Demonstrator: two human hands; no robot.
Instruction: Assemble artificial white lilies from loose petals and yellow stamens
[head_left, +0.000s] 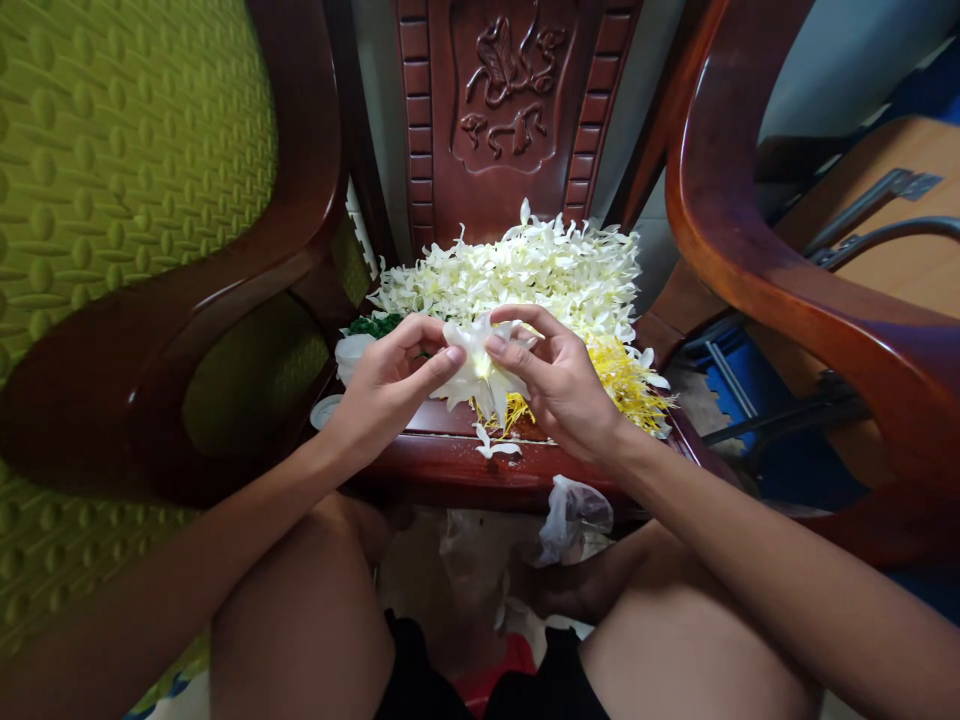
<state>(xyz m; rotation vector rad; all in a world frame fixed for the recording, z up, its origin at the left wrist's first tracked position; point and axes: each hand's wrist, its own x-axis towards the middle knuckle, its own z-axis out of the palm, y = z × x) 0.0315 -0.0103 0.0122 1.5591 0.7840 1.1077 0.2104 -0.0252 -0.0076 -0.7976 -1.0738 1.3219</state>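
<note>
A white flower (482,368) with spread petals and a pale yellow middle is held between both hands above the front of a wooden chair seat. My left hand (401,375) pinches its left petals between thumb and fingers. On the other side, my right hand (551,375) grips the right petals, thumb in front and fingers behind. Behind the hands lies a large heap of white flowers (525,265). Yellow strands (626,385) are piled at the right of the seat, partly hidden by my right hand. One loose white flower (495,447) rests near the seat's front edge.
The dark red chair (457,470) has curved armrests on both sides and a carved back. A white container (351,355) and a round lid (325,411) are left of my left hand. A clear plastic bag (574,515) hangs below the seat edge.
</note>
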